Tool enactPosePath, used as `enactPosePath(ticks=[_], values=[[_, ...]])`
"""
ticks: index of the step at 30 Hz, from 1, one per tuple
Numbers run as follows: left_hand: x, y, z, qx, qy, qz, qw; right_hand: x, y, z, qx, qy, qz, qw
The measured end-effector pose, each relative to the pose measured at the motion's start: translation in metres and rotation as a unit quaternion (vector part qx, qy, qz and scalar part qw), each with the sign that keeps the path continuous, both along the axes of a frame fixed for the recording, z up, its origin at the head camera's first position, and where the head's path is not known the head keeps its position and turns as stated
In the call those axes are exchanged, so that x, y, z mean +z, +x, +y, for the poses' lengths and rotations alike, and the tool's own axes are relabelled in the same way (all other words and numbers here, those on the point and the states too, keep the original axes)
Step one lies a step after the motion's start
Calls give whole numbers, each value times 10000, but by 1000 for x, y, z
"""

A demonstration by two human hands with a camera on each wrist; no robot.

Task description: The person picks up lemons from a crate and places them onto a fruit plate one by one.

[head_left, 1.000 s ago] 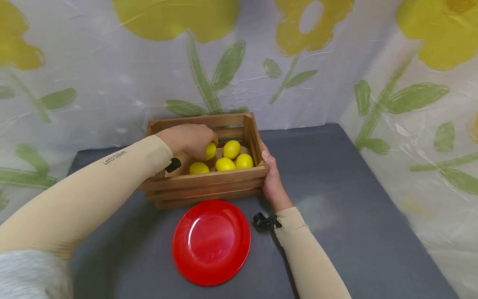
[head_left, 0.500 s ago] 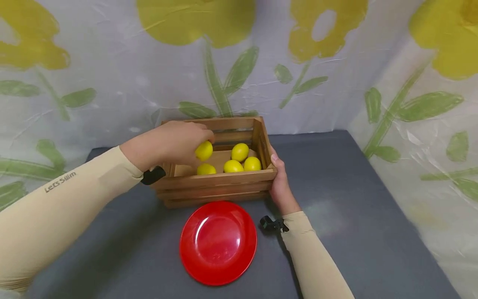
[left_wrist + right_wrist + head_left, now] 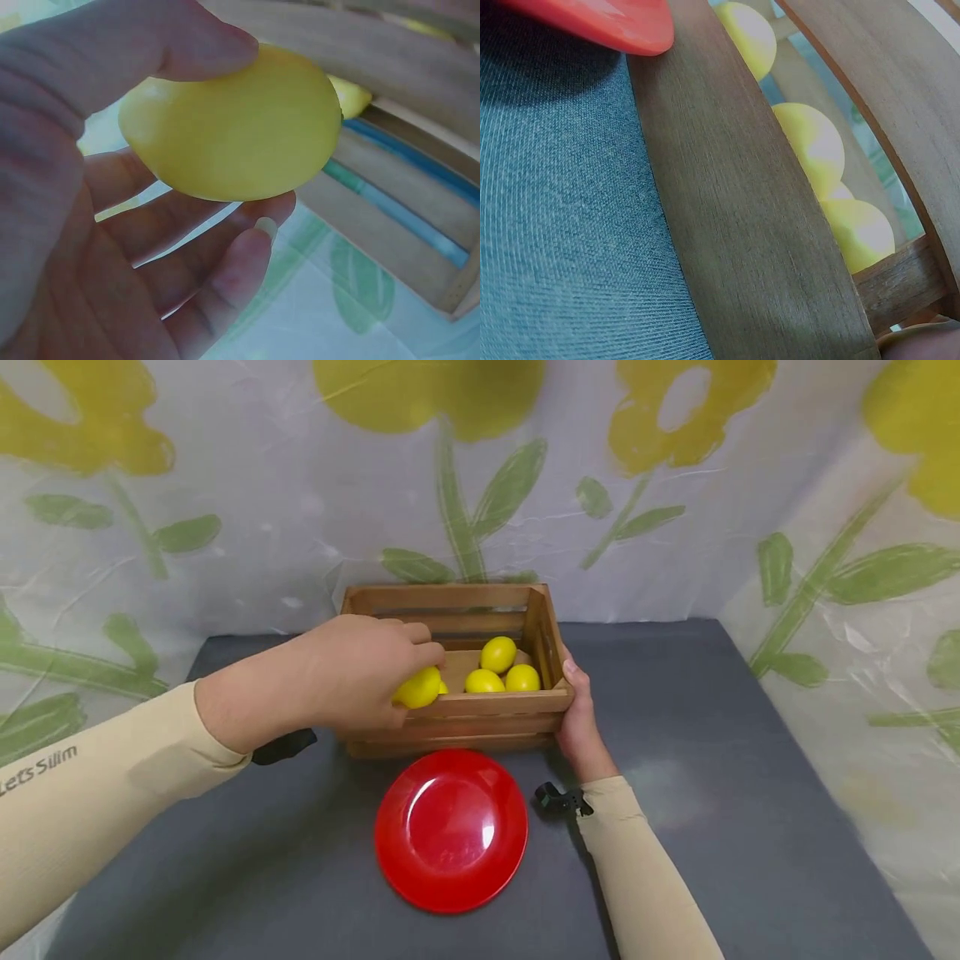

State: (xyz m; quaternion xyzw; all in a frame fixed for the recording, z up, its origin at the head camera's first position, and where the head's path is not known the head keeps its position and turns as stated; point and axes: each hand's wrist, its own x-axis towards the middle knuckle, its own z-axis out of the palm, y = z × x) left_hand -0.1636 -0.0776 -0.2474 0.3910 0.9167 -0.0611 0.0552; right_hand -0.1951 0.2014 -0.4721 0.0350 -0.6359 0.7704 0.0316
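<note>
My left hand [image 3: 352,668] pinches a lemon [image 3: 232,127] between thumb and fingers, just over the front left of a slatted wooden crate [image 3: 491,700]. In the left wrist view the thumb lies on one side of the fruit and fingertips on the other. Several more lemons lie inside the crate; one lemon [image 3: 498,655] sits farthest back, and another lemon [image 3: 810,146] shows behind the front slat in the right wrist view. My right hand [image 3: 581,722] grips the crate's right front corner. Before the crate lies a round red plate [image 3: 452,893].
The crate and plate rest on a dark grey tabletop [image 3: 675,793]. Behind and to the right hangs a pale curtain [image 3: 292,560] with painted yellow flowers, close to the crate's back. Black wrist cameras [image 3: 558,799] are strapped to both wrists.
My left hand has lifted the lemon up from inside the crate and drawn it toward the front rim. The right hand keeps its grip on the crate. The head view has shifted slightly.
</note>
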Motion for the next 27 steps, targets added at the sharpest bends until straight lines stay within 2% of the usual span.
enactPosePath(ticks=[7,10,14,20,27], values=[[-8,22,1,-299,5,-243,9993,2,-1,1,-124,-69,19,9999],[-16,27,3,-340,-93,-485,9982,2,0,3,-150,-88,-3,9998],[-34,35,3,-378,-158,-877,9953,0,3,3,-124,-83,-63,9999],[-60,39,4,-492,-300,-987,9934,0,4,2,-126,3,-49,9999],[-80,42,6,-492,-562,-1132,9908,0,-1,-1,-31,58,-67,10000]])
